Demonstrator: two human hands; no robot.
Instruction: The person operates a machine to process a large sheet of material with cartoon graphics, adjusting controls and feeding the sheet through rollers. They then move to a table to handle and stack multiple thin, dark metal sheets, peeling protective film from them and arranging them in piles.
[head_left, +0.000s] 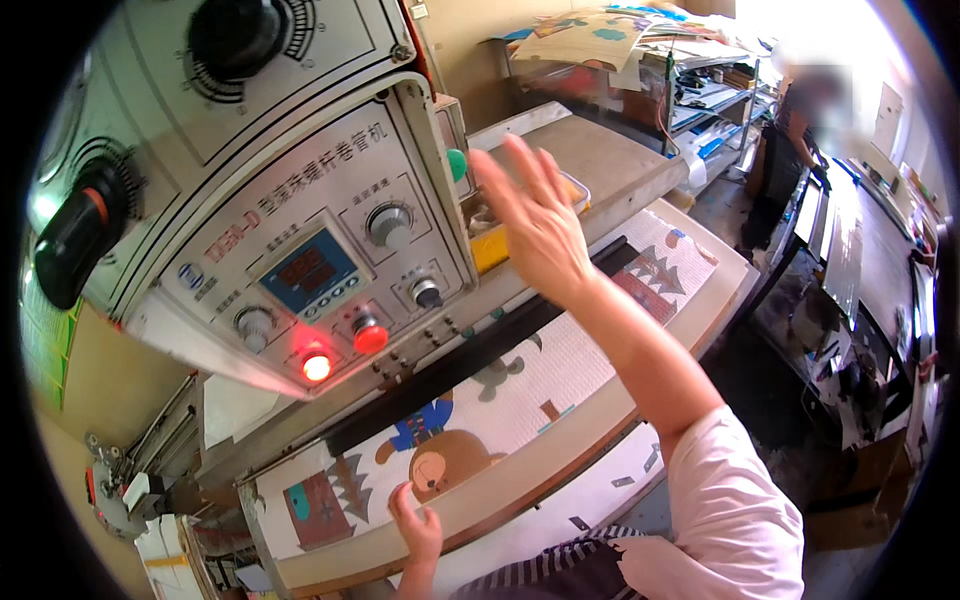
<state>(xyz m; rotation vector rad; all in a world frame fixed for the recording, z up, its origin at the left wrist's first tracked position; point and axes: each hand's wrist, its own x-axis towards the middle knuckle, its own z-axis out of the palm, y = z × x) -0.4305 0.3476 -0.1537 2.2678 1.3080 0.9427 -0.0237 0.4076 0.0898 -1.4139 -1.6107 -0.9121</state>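
My right hand [537, 222] is raised with its fingers stretched out, beside a green button [457, 165] on the side of the control box [300, 240]. Whether a fingertip touches the button I cannot tell. Below, a white sheet printed with a brown bear [445, 462] and trees lies lengthwise on the machine's bed. Near the sheet's front edge is my left hand [416, 524], fingers apart and holding nothing. Behind the sheet runs a long black bar [500, 345]. The panel carries a digital display [308, 272], a lit red lamp [316, 367] and a red button [370, 335].
A yellow container [490, 250] sits behind my right hand, next to a grey worktop [590, 150]. Shelves [710, 100] with stacked printed sheets stand at the back. Another person [785, 150] works at a long table [890, 240] on the far right.
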